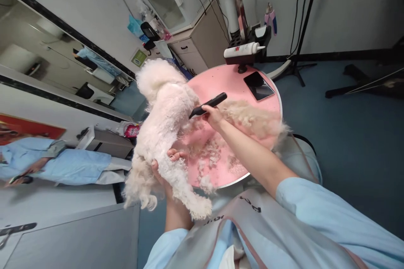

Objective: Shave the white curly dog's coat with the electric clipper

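A fluffy white dog (166, 113) stands at the left side of a round pink grooming table (208, 80), its head turned away from me. My right hand (214, 117) is closed around black hair clippers (210, 104), whose head is at the dog's side. Around the dog's hind leg (184, 189) wraps my left hand (167, 168), its thumb on one side and fingers on the other; part of the palm is hidden behind the leg. Cut fur (246, 115) lies in loose clumps across the tabletop.
A dark phone-like tablet (259, 85) lies near the table's far edge. Beyond it, a white bottle (241, 50) rests on a holder by the grooming post (232, 4). A person in blue (82, 164) stands at left, below a wall mirror (50, 42). Cabinets (202, 35) stand behind.
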### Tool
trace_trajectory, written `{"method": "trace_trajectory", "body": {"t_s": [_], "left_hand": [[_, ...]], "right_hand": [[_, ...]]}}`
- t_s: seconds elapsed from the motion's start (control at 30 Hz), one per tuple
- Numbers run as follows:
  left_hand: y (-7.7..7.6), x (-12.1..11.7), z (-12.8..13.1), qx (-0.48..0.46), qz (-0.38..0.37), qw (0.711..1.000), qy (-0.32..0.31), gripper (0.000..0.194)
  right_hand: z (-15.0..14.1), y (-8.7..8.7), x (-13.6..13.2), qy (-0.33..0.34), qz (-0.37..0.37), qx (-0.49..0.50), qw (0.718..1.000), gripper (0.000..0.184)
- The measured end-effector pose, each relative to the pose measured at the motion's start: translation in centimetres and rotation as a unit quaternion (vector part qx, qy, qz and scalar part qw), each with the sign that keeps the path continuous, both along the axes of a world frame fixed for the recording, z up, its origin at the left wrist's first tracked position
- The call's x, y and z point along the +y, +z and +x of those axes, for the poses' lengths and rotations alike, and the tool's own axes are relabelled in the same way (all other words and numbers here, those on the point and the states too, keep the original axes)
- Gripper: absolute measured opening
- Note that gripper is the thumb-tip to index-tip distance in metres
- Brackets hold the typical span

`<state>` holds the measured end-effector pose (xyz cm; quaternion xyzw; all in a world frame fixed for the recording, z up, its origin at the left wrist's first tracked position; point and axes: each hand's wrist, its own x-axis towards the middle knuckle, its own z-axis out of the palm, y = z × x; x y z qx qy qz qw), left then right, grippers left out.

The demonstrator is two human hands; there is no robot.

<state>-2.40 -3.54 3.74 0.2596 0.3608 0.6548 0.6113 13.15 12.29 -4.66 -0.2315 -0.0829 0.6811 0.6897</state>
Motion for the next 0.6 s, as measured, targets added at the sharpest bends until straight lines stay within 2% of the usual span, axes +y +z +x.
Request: {"method": "trace_trajectory", "body": {"t_s": [0.13, 0.2, 0.27, 0.33, 0.5, 0.6], "left_hand": [[0.1, 0.1, 0.5, -0.037, 0.007, 0.999, -0.011, 0.046], [-0.1, 0.2, 0.7, -0.048, 0.018, 0.998, -0.022, 0.051], [-0.1, 0.2, 0.8, -0.065, 0.024, 0.997, -0.029, 0.052], [-0.1, 0.1, 1.0, -0.083, 0.026, 0.996, -0.022, 0.052], [0.0, -0.2, 1.5, -0.083, 0.031, 0.996, -0.008, 0.055], [0.0, -0.3, 1.7, -0.066, 0.028, 0.997, -0.02, 0.052]], "right_hand": [[0.9, 0.7, 0.5, -0.085, 0.001, 0.016, 0.996, 0.024], [-0.2, 0.9, -0.3, -0.058, 0.033, -0.012, 0.998, 0.026], [-1.4, 0.8, -1.6, 0.0, 0.058, -0.034, 0.998, 0.032], [-2.0, 0.5, -2.5, 0.028, 0.049, -0.03, 0.998, 0.036], [-0.9, 0.3, -2.0, -0.041, -0.017, 0.011, 0.999, 0.02], [-1.2, 0.7, -2.5, -0.037, -0.002, 0.024, 0.999, 0.022]]}}
